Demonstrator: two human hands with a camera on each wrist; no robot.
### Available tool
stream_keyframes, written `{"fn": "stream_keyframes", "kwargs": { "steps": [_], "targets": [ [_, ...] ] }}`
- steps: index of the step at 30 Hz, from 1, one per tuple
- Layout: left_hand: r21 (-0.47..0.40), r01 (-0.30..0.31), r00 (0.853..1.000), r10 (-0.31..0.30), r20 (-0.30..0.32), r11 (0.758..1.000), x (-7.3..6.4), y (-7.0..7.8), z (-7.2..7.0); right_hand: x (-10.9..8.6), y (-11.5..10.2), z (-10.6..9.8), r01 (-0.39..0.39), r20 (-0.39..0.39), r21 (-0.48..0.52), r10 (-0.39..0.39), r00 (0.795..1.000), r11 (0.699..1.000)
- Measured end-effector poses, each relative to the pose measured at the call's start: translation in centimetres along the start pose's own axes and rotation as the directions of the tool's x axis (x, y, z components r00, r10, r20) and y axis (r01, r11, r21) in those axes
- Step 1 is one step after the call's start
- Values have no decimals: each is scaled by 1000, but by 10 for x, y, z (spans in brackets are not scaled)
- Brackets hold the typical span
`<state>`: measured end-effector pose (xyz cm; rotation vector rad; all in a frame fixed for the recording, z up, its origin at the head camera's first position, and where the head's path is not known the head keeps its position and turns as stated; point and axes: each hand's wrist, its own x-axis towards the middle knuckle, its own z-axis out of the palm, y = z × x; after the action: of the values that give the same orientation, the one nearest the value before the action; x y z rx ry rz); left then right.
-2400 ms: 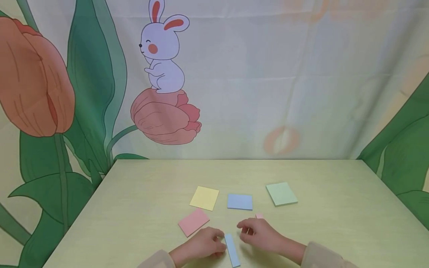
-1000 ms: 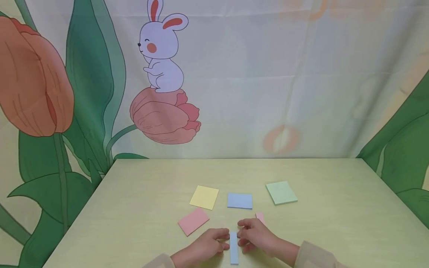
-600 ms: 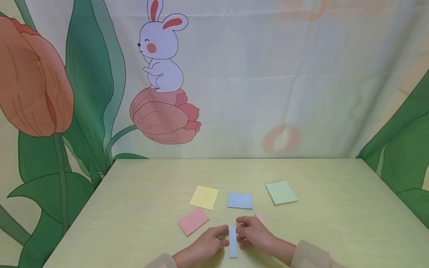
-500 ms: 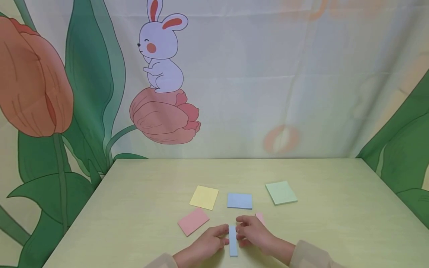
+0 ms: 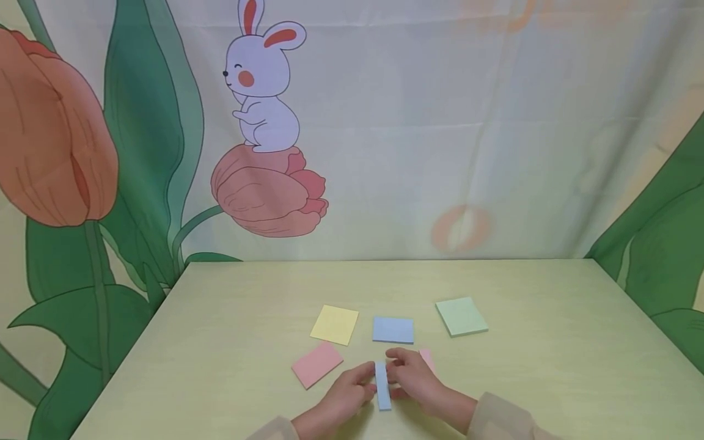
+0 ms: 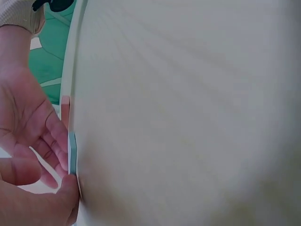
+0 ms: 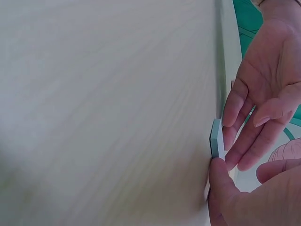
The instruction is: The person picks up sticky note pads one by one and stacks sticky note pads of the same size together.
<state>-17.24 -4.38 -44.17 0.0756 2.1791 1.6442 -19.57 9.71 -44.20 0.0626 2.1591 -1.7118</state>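
Observation:
A narrow light-blue sticky-note pad (image 5: pixel 383 388) lies on the table between both hands, its long side running away from the person. My left hand (image 5: pixel 346 390) is at its left side, with relaxed fingertips right at the long edge. On the opposite edge my right hand (image 5: pixel 420 382) has its fingertips against the pad, fingers spread and gently bent. In the left wrist view the blue pad (image 6: pixel 72 153) stands edge-on beside the left thumb and finger. The right wrist view shows the blue pad (image 7: pixel 216 139) just past the right fingertip.
Beyond the hands lie a yellow square pad (image 5: pixel 335 325), a blue rectangular pad (image 5: pixel 393 330) and a green square pad (image 5: pixel 462 316). A pink pad (image 5: pixel 317 365) is left of the hands. A narrow pink pad (image 5: pixel 426 359) is partly hidden behind the right hand.
The narrow blue pad has turned from a slant to nearly straight and slid away from the person. Both hands have moved along with it, closing in on its two sides.

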Motion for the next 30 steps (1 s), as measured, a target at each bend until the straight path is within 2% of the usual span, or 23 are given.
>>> {"fn": "stream_keyframes", "kwargs": {
  "steps": [5,15,20,24,30],
  "targets": [
    [-30,-31,999,30,-45,999,1,-1,4,3,1,1,17,-27,14,-17,999,1000],
    [-55,-16,998,13,-59,998,6,0,5,4,0,1,28,-64,16,-27,998,999],
    [-76,-3,994,-5,-111,997,6,1,7,0,0,1,54,-58,-18,-54,997,998],
    [-121,-16,991,0,-136,992,8,2,11,-3,2,2,66,-64,37,-63,996,997],
    [-185,-50,992,28,-120,981,8,0,15,-7,9,7,85,-74,155,-74,994,984]
  ]
}}
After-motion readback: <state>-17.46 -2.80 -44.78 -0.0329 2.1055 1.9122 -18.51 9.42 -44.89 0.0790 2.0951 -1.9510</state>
